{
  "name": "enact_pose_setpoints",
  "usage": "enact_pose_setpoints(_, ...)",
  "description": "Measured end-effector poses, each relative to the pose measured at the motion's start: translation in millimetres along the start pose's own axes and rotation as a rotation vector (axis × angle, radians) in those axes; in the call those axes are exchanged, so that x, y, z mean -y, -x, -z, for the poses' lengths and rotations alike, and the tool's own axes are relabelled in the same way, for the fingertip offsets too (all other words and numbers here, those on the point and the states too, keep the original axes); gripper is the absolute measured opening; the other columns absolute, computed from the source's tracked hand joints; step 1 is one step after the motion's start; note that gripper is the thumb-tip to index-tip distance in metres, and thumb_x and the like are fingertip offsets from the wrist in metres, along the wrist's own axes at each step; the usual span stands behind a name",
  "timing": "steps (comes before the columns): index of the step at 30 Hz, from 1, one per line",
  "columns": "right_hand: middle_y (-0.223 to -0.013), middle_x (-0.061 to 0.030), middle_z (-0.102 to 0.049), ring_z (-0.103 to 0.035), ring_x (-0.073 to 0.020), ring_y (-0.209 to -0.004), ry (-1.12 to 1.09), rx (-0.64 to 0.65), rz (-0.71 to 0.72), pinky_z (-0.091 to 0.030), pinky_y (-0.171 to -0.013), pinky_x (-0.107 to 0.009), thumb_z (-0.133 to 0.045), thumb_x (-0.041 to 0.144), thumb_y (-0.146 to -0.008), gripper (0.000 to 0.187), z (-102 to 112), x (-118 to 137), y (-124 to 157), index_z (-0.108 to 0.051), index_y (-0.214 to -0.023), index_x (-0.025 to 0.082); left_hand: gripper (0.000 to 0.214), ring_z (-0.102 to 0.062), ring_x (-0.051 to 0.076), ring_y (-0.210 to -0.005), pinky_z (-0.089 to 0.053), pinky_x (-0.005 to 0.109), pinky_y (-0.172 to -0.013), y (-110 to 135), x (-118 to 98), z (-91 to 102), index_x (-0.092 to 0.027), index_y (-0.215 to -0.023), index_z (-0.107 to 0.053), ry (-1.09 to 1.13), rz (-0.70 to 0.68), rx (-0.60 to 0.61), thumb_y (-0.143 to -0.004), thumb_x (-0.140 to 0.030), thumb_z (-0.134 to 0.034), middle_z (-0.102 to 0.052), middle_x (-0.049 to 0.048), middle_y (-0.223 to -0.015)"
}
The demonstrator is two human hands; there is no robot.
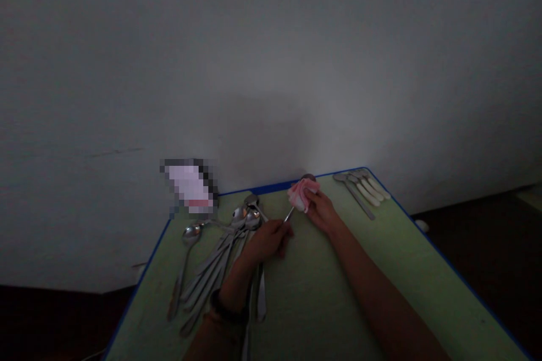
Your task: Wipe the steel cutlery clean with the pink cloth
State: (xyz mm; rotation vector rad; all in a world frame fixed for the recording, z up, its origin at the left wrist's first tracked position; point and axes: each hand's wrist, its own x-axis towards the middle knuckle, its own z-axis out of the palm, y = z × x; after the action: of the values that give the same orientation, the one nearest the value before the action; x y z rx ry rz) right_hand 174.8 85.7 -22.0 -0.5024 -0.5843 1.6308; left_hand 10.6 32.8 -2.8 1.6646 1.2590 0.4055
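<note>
My left hand (269,240) is closed around the handle of a metal spoon (289,214), above the middle of the table. Around the upper part of that spoon my right hand (320,210) pinches a pink and white cloth (302,194). Just past the cloth a dark rounded end shows, likely the spoon's bowl. Left of my left hand, and partly under its forearm, lies a loose pile of metal spoons (220,259). One spoon (184,271) lies a little apart at the pile's left side.
Several spoons, some with white handles (369,190), lie in a row at the table's back right. A blurred-out device with a bright screen (190,185) stands at the back left corner. The green table (339,304) has a blue edge and meets a grey wall (271,56).
</note>
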Motion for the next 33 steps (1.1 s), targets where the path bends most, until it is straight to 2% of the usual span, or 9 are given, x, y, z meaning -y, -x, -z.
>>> enact_pose_setpoints(4, -0.092, -0.0055, -0.069, -0.064, -0.0172, -0.088, 0.003, 0.031, -0.048, -0.049, -0.085, -0.031, -0.068, 0.023, -0.071, 0.022, -3, 1, -1, -0.064, -0.091, 0.016, 0.043, -0.049, 0.013, -0.043, -0.036, 0.023, -0.049, 11, -3, -2.7, -0.017, -0.080, -0.057, -0.040, -0.017, -0.109, -0.089, -0.048, -0.028, -0.046, -0.0052, -0.046)
enact_pose_setpoints(10, -0.090, -0.0057, -0.069, -0.064, -0.0167, -0.085, -0.014, -0.045, -0.076, -0.048, -0.086, -0.031, -0.066, 0.026, -0.074, 0.018, -5, -4, -3, -0.065, -0.088, 0.015, 0.046, -0.054, 0.017, -0.061, -0.038, 0.027, -0.060, 13, -5, -1.8, -0.020, -0.069, -0.055, -0.105, -0.051, -0.193, -0.092, -0.044, -0.024, -0.054, 0.0003, -0.059)
enact_pose_setpoints(13, -0.091, -0.0042, -0.068, -0.063, -0.0156, -0.085, -0.048, -0.063, -0.065, -0.048, -0.086, -0.030, -0.066, 0.026, -0.074, 0.017, -2, -4, -5, -0.065, -0.088, 0.016, 0.044, -0.053, 0.016, -0.059, -0.037, 0.026, -0.057, 12, 0, -3.5, -0.020, -0.069, -0.053, -0.128, -0.080, -0.217, -0.093, -0.039, -0.020, -0.054, 0.0012, -0.060)
enact_pose_setpoints(17, -0.096, -0.0046, -0.068, -0.062, -0.0153, -0.090, -0.068, -0.065, -0.148, -0.046, -0.089, -0.030, -0.062, 0.029, -0.077, 0.020, -4, -4, -5, -0.063, -0.093, 0.017, 0.043, -0.052, 0.016, -0.055, -0.036, 0.026, -0.053, 13, 2, -6.8, -0.020, -0.070, -0.048, -0.197, -0.049, -0.267, -0.094, -0.039, -0.018, -0.055, 0.0011, -0.060)
enact_pose_setpoints(20, -0.099, -0.0054, -0.067, -0.060, -0.0171, -0.096, -0.099, -0.027, -0.213, -0.045, -0.089, -0.032, -0.060, 0.032, -0.078, 0.020, -15, -11, 1, -0.062, -0.093, 0.017, 0.044, -0.057, 0.017, -0.061, -0.037, 0.027, -0.056, 12, -2, -10.1, -0.019, -0.079, -0.051, -0.293, -0.011, -0.266, -0.095, -0.039, -0.015, -0.060, 0.0044, -0.067)
enact_pose_setpoints(23, -0.091, -0.0066, -0.068, -0.061, -0.0191, -0.094, -0.098, -0.001, -0.268, -0.046, -0.086, -0.033, -0.058, 0.037, -0.079, 0.024, -28, -22, 10, -0.063, -0.088, 0.016, 0.039, -0.061, 0.020, -0.066, -0.039, 0.029, -0.060, 10, -6, -15.7, -0.018, -0.091, -0.054, -0.440, 0.019, -0.242, -0.094, -0.037, -0.021, -0.065, 0.0097, -0.079)
enact_pose_setpoints(27, -0.081, -0.0062, -0.069, -0.062, -0.0199, -0.089, -0.017, -0.030, -0.266, -0.046, -0.083, -0.033, -0.062, 0.033, -0.076, 0.020, -35, -27, 16, -0.064, -0.084, 0.015, 0.038, -0.063, 0.024, -0.068, -0.040, 0.032, -0.063, 8, -8, -20.1, -0.016, -0.087, -0.056, -0.518, 0.058, -0.237, -0.093, -0.036, -0.025, -0.066, 0.0137, -0.082)
enact_pose_setpoints(30, -0.081, -0.0053, -0.069, -0.062, -0.0191, -0.087, -0.027, -0.024, -0.201, -0.047, -0.082, -0.032, -0.062, 0.033, -0.075, 0.020, -32, -22, 15, -0.064, -0.087, 0.016, 0.039, -0.062, 0.022, -0.069, -0.041, 0.032, -0.064, 9, -5, -16.8, -0.018, -0.089, -0.054, -0.428, 0.029, -0.260, -0.094, -0.038, -0.021, -0.065, 0.0099, -0.080)
enact_pose_setpoints(33, -0.086, -0.0041, -0.069, -0.062, -0.0173, -0.085, -0.068, 0.022, -0.183, -0.046, -0.083, -0.031, -0.058, 0.034, -0.078, 0.022, -29, -14, 14, -0.064, -0.091, 0.018, 0.044, -0.057, 0.017, -0.063, -0.041, 0.028, -0.060, 10, 0, -12.3, -0.019, -0.079, -0.051, -0.099, -0.030, -0.293, -0.094, -0.041, -0.016, -0.060, 0.0037, -0.069)
